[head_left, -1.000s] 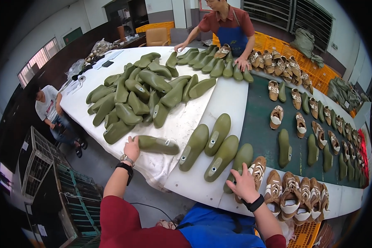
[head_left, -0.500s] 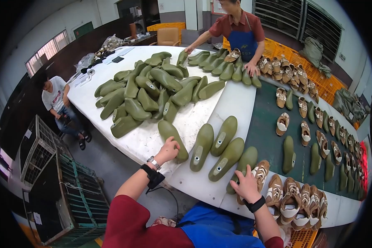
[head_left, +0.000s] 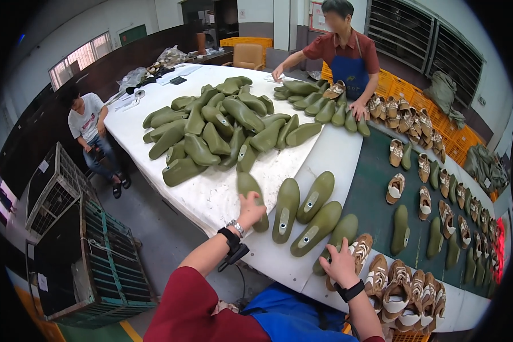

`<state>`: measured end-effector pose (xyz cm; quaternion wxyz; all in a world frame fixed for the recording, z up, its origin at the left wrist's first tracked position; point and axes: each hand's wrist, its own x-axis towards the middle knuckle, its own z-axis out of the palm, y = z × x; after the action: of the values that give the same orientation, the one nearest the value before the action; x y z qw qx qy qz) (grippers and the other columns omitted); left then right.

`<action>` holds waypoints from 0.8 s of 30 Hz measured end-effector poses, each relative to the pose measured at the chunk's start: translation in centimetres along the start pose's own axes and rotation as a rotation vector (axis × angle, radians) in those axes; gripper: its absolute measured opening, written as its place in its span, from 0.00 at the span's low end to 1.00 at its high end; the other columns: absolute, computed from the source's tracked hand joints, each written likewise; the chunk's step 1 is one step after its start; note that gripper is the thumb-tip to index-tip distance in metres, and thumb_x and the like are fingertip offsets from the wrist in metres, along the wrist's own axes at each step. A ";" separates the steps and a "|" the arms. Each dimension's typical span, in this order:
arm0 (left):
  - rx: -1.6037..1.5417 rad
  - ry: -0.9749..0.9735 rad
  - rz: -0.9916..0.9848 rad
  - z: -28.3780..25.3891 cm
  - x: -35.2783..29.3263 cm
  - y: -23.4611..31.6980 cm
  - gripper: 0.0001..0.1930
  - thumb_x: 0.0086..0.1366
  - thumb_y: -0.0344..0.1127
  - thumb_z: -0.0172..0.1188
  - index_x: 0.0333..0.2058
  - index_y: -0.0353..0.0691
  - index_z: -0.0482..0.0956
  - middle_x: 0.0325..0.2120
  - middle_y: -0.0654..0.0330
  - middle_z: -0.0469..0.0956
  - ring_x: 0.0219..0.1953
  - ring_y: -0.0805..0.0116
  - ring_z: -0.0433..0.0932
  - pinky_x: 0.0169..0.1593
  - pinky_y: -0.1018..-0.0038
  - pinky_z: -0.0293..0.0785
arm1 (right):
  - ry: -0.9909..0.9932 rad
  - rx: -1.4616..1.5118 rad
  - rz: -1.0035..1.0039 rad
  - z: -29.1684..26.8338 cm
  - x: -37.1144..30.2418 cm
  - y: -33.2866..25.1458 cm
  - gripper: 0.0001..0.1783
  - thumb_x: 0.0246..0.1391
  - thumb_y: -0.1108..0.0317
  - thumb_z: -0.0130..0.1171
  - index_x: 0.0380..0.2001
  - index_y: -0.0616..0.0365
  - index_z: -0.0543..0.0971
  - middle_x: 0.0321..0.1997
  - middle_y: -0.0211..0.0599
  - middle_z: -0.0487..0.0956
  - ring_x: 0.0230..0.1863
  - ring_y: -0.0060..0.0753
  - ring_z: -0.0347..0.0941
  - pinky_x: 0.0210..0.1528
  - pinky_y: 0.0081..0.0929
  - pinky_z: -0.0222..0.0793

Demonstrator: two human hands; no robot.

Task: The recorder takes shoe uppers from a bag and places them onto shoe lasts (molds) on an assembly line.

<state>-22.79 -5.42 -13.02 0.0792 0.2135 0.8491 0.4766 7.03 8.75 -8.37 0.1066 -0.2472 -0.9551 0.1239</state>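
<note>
My left hand [head_left: 249,211] is closed round a green shoe last [head_left: 248,183], at the near edge of the white table. To its right, three more green lasts [head_left: 287,199] lie side by side with their toes pointing away from me. My right hand [head_left: 341,263], fingers apart, rests over the heel end of another green last [head_left: 344,227], which it partly hides. Right beside that hand lies a brown-and-white sneaker [head_left: 361,248]. A big heap of green lasts [head_left: 211,122] covers the middle of the table.
Several brown sneakers [head_left: 398,290] stand in a row at the near right. A green belt [head_left: 370,188] carries lasts and sneakers in lines. Across the table, a co-worker [head_left: 347,51] handles lasts. Someone sits at the left [head_left: 89,125], near metal cage carts [head_left: 111,256].
My left hand has drawn its last slightly to the right, toward the laid-out lasts. My right hand has barely moved. The co-worker's left-side hand no longer grasps an upright last.
</note>
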 end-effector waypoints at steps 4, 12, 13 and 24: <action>0.168 -0.156 0.390 1.1 -2.5 0.9 0.22 0.39 0.29 0.57 0.39 0.44 0.68 0.45 0.37 0.58 0.45 0.36 0.62 0.51 0.58 0.62 | -0.004 0.001 0.030 0.1 0.2 -0.5 0.23 0.40 0.55 0.59 0.41 0.50 0.74 0.55 0.64 0.57 0.41 0.60 0.67 0.42 0.42 0.67; 0.146 -0.091 0.338 1.8 -1.8 1.5 0.20 0.48 0.46 0.59 0.37 0.41 0.70 0.41 0.40 0.62 0.42 0.40 0.67 0.46 0.57 0.66 | -0.014 0.032 0.010 0.8 0.3 0.1 0.23 0.40 0.57 0.59 0.41 0.53 0.73 0.57 0.66 0.54 0.46 0.63 0.66 0.45 0.42 0.66; 0.159 -0.066 0.242 2.2 -2.4 2.6 0.20 0.51 0.49 0.56 0.36 0.41 0.71 0.43 0.40 0.61 0.42 0.40 0.66 0.46 0.57 0.67 | -0.023 0.013 0.011 1.0 0.3 0.6 0.23 0.40 0.57 0.59 0.41 0.54 0.73 0.57 0.66 0.54 0.46 0.63 0.66 0.46 0.42 0.65; 0.314 0.151 0.137 4.0 -6.2 6.3 0.29 0.48 0.57 0.57 0.39 0.37 0.70 0.52 0.36 0.55 0.52 0.39 0.58 0.50 0.57 0.65 | -0.226 -0.171 0.038 -3.1 -0.6 -1.9 0.30 0.50 0.44 0.49 0.52 0.49 0.68 0.58 0.64 0.56 0.53 0.66 0.59 0.52 0.46 0.60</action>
<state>-14.08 -2.13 -10.29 -0.0515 0.2441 0.9002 0.3569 7.54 7.43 -5.00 -0.0254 -0.2581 -0.9632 0.0712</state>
